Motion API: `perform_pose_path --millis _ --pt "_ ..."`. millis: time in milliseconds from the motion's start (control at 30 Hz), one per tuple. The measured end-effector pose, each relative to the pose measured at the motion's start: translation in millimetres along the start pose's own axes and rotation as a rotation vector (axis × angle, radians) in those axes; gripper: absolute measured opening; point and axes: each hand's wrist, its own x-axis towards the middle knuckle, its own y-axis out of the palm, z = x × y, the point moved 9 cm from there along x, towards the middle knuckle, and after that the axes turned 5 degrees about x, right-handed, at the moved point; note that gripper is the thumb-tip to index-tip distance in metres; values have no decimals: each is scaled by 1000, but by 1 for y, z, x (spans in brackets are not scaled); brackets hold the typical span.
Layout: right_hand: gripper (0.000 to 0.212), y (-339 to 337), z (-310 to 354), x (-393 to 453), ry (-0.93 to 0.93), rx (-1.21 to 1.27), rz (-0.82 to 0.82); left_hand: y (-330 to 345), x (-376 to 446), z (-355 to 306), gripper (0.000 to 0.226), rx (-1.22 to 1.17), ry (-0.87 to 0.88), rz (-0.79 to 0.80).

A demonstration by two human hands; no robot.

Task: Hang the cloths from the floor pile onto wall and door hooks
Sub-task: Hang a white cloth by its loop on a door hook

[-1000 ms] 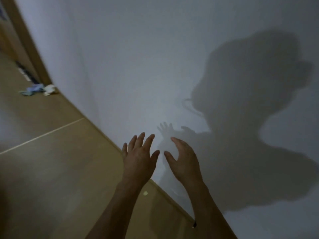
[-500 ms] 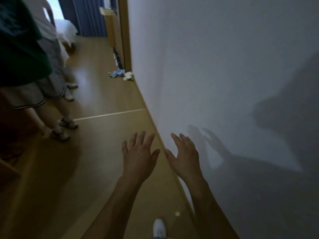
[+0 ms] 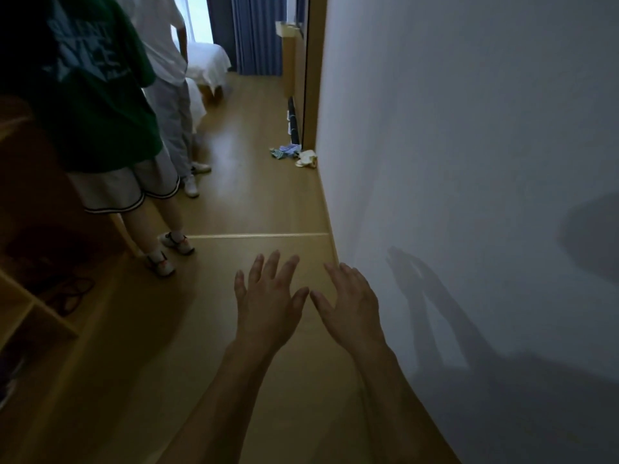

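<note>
A small pile of cloths (image 3: 294, 154) lies on the wooden floor far ahead, against the base of the white wall; blue-green striped pieces sit on its left and a pale yellow one on its right. My left hand (image 3: 266, 301) and my right hand (image 3: 350, 301) are held out side by side over the floor, palms down, fingers spread, holding nothing. Both are well short of the pile. No hook shows in this view.
A white wall (image 3: 452, 145) runs along my right. Two people stand on the left, one in a green shirt (image 3: 97, 95), one in white (image 3: 167, 55). A wooden shelf unit (image 3: 30, 313) is at lower left. A bed (image 3: 209, 65) and blue curtains (image 3: 254, 31) lie beyond.
The view has swung left from the bare wall to the corridor, bringing the two people and the cloth pile into sight. My hands stay open and side by side.
</note>
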Motion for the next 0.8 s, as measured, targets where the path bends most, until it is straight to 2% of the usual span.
perform_pose_path --millis 300,600,800 --pt "64 10 -11 136 40 8 -20 28 139 4 59 -14 52 23" --pt "63 8 22 303 113 15 -86 20 325 27 57 -17 163 24" --pt "62 21 31 391 144 16 -74 38 410 49 57 -20 163 57"
